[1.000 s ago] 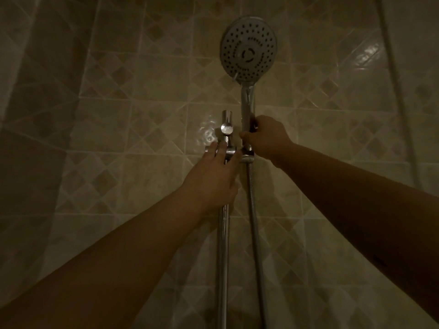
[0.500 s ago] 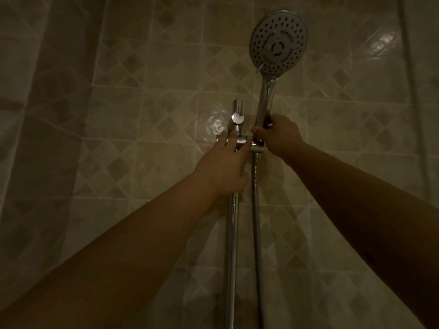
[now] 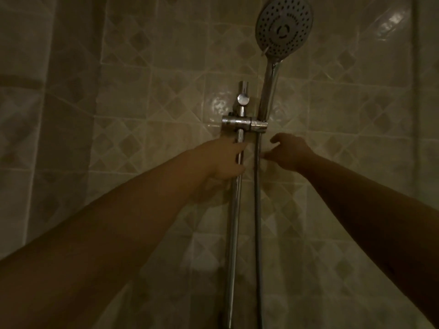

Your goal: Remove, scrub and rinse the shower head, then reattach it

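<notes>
Dim tiled wall (image 3: 147,96); left hand (image 3: 223,160) seems wrapped round the rail (image 3: 234,222), right hand (image 3: 291,151) loosely curled, empty, beside the hose (image 3: 257,210).

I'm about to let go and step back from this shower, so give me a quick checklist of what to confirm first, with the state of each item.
1. Shower head seated in the holder: ok, its handle stands in the clamp.
2. Holder fixed on the rail: cannot tell how tight it is.
3. Left hand placement: ok, it grips the rail just below the holder.
4. Right hand clear of the head: ok, it holds nothing, fingers loosely curled beside the hose.
5. Hose hanging free: ok, it runs straight down beside the rail.
6. Head clean: cannot tell, too dim.
</notes>
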A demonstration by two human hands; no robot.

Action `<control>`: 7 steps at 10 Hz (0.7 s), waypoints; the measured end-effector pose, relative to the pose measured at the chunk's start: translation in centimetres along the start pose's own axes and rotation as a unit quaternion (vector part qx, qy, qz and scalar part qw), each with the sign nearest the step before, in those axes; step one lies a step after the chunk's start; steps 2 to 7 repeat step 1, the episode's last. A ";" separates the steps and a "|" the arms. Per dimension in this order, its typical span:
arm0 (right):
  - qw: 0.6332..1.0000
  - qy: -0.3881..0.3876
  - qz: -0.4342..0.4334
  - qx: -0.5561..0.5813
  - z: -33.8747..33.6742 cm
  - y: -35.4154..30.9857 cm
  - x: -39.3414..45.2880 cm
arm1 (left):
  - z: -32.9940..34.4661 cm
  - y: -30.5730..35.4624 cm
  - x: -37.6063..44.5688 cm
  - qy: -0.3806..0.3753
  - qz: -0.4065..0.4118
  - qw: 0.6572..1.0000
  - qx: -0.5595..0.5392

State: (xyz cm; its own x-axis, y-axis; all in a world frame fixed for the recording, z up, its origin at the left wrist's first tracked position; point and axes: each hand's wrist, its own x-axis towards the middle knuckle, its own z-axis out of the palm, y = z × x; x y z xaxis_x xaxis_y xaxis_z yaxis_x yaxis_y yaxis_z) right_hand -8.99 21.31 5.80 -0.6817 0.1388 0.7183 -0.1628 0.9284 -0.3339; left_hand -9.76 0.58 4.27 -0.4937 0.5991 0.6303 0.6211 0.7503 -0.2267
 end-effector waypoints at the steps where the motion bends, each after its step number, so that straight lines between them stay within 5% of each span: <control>1: 0.999 -0.019 -0.025 -0.024 0.1 1.3 -4.0 | 1.4 0.6 -2.8 -0.006 -0.028 0.999 -0.035; 7: 0.999 -0.019 -0.025 -0.024 0.1 1.3 -4.0 | 1.4 0.6 -2.8 -0.006 -0.028 0.999 -0.035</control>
